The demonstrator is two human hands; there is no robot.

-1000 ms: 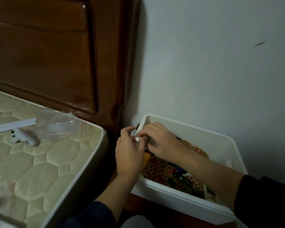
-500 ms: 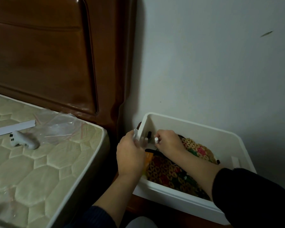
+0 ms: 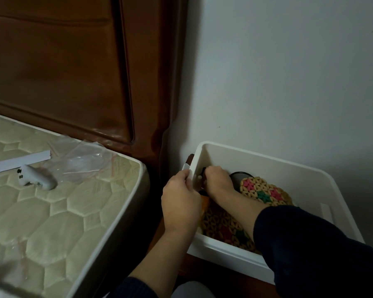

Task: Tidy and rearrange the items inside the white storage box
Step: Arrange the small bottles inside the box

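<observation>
The white storage box stands against the wall, right of the bed. My left hand grips the box's left rim, fingers curled over the edge. My right hand reaches down into the box's far left corner, fingers curled round small dark and white items that I cannot make out. Inside lie woven beaded mats, one pale with pink and green patches, one darker near the front. A dark round container sits just behind my right hand.
A quilted mattress fills the left, with a white game controller, a clear plastic bag and a white strip on it. A dark wooden headboard rises behind. The box sits on a dark wooden surface.
My right hand moved away from my left and went deeper into the box's far left corner. My left hand shifted onto the left rim. The view drifted slightly left.
</observation>
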